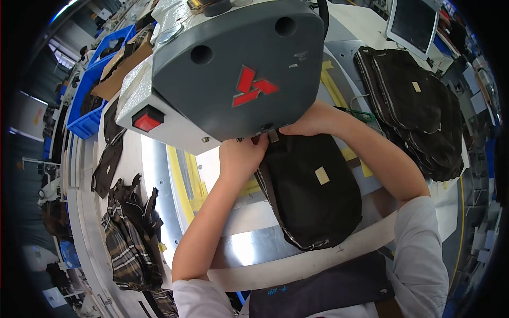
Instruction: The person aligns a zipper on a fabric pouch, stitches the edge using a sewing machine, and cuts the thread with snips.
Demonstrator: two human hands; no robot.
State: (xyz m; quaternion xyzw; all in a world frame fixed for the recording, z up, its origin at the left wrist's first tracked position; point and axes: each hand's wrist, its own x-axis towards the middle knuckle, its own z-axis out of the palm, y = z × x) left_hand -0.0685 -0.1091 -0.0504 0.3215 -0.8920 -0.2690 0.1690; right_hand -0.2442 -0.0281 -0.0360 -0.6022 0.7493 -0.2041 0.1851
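Observation:
A dark fabric bag panel (315, 193) lies flat beneath the machine head, with a metal zipper along its left and lower edge and a small cream label (322, 175) on its face. My left hand (242, 157) is closed on the panel's upper left edge, thumb close to a small light tab (273, 136). At the top edge, to the right of that tab, my right hand (312, 121) grips the fabric. The grey sewing machine head (212, 95) hides several of my fingertips and whatever lies under its needle.
Dark bag pieces (408, 95) with zippers are stacked on the right, beside green-handled scissors (360, 114). Plaid fabric pieces (130, 238) lie at the left edge, with a dark strip (108, 164) above. Blue bins (85, 114) stand far left; a screen (413, 24) stands back right.

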